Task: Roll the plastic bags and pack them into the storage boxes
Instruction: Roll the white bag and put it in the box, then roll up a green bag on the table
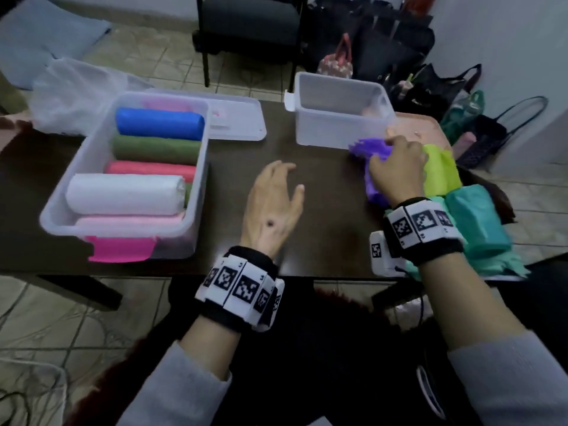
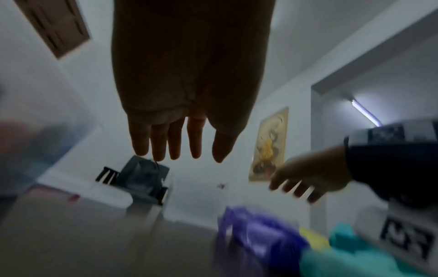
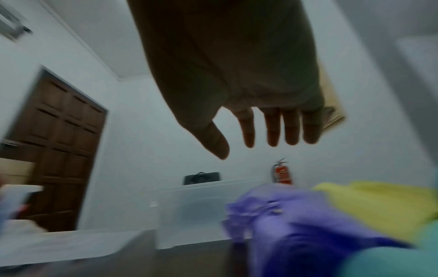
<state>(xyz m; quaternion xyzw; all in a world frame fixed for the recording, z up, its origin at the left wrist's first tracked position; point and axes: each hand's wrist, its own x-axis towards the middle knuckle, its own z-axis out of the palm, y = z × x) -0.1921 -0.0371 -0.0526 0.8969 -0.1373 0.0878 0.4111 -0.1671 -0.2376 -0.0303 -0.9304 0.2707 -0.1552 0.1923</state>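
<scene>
A crumpled purple plastic bag (image 1: pixel 373 187) lies on the dark table (image 1: pixel 322 216), in front of an almost empty clear box (image 1: pixel 335 130). My right hand (image 1: pixel 396 167) hovers over it with fingers straight; the right wrist view shows the hand (image 3: pixel 249 121) above the purple bag (image 3: pixel 296 215), not gripping. My left hand (image 1: pixel 276 195) floats open and empty over the table's middle. A yellow bag (image 1: pixel 439 170) and a teal bag (image 1: pixel 476 222) lie to the right. The left clear box (image 1: pixel 58 210) holds blue (image 1: pixel 159 123), green (image 1: pixel 153 149), red (image 1: pixel 150 169), white (image 1: pixel 123 193) and pink (image 1: pixel 129 221) rolls.
A clear lid (image 1: pixel 236 121) lies behind the left box, and loose clear plastic (image 1: pixel 76 90) sits at the far left. A dark chair (image 1: pixel 249 29) and several bags (image 1: pixel 430 81) stand on the floor beyond the table. The table's front edge runs just ahead of my wrists.
</scene>
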